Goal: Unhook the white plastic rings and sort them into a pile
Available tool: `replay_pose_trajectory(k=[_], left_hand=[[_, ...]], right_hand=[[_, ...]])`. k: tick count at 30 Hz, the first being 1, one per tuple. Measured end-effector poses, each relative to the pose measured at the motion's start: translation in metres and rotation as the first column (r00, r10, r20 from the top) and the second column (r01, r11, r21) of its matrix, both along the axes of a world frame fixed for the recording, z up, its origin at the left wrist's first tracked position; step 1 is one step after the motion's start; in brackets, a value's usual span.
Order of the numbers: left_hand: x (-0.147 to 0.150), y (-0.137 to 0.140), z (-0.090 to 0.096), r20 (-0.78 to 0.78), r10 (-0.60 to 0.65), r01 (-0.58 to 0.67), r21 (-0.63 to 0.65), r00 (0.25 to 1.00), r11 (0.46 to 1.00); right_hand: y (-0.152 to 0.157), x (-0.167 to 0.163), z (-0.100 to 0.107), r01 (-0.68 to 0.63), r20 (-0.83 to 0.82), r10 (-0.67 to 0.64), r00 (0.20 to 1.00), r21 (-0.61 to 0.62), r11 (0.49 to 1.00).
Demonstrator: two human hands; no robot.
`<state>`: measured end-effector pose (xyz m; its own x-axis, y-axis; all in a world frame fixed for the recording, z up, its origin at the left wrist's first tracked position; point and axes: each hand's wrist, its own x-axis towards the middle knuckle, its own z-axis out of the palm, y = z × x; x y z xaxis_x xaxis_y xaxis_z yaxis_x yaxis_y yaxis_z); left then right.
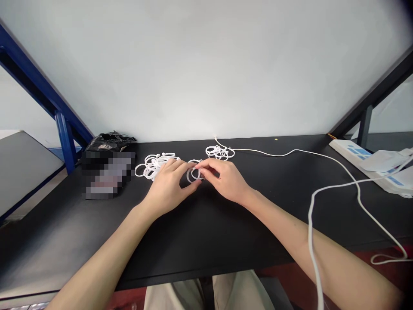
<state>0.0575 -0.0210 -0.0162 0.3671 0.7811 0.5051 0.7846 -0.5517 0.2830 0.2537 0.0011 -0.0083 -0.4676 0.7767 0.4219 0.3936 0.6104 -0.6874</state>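
Note:
My left hand point(171, 185) holds a white ring point(189, 175) between thumb and fingers, over the middle of the black table. My right hand point(226, 177) meets it from the right, its thumb and fingertips pinched on the ring's edge. Another white ring seems to overlap the held one; the fingers partly hide how they meet. Just behind my left hand lies a pile of white rings point(150, 168), some with small knobs or eyelets. Farther back, a smaller cluster of white rings point(213, 151) sits with a white cord point(258, 152) leading away to the right.
A black plastic bag point(111, 142) and a blurred-out packet point(106, 176) are at the left of the black table point(206, 241). On the right, white packs with blue print point(364, 157) lie near a frame post. A thicker white cable point(311, 224) crosses over my right forearm.

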Motion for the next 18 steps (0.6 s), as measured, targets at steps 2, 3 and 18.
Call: replay_pose_trajectory(k=[2,3,18], left_hand=[[-0.004,0.003,-0.002,-0.038,0.105,-0.103,0.045,0.994,0.994],[-0.006,0.006,-0.004,-0.057,0.189,-0.185,0.075,0.980,0.980],[-0.004,0.003,0.007,0.090,0.193,-0.176,-0.172,0.977,0.969]], right_hand=[[0.002,0.001,-0.003,0.035,0.047,-0.035,0.998,-0.002,0.999],[0.003,0.003,-0.004,0.053,0.096,-0.054,0.994,0.014,0.998],[-0.003,-0.001,-0.006,0.001,0.288,-0.044,0.957,0.149,0.989]])
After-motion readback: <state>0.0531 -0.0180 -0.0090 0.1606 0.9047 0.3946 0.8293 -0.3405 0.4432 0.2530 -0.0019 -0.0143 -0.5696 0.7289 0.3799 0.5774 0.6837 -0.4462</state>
